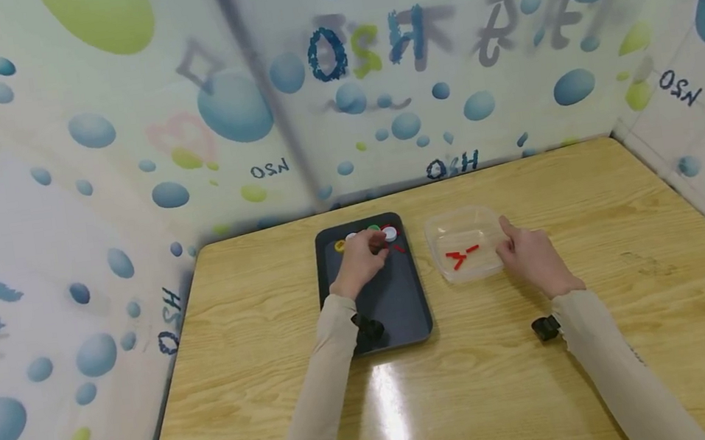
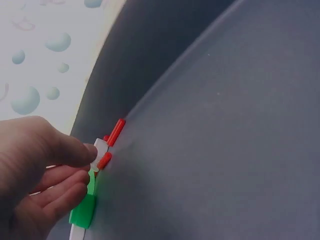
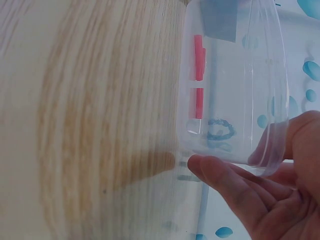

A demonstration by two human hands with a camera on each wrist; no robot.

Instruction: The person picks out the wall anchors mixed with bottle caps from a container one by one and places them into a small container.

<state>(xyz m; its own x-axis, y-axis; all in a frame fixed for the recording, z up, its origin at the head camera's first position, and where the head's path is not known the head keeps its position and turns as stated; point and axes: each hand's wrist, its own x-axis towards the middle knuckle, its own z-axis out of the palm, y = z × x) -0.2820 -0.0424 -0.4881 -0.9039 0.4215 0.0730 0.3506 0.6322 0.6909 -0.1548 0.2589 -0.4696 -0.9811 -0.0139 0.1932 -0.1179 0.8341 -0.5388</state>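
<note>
My left hand reaches over the dark tray, thumb and fingers drawn together around a small red stick. The fingers partly hide that stick's end. Just beyond the fingertips are a white cap and a green cap; another red stick lies beside the white one. At the right, a clear plastic container stands on the table with several red sticks inside. My right hand grips its right side, with the thumb at the rim and fingers against the outer wall.
A yellow ring-shaped piece sits at the tray's far left, partly near another white piece. The wooden table meets a patterned wall sheet behind the tray and container. A narrow strip of table separates tray from container.
</note>
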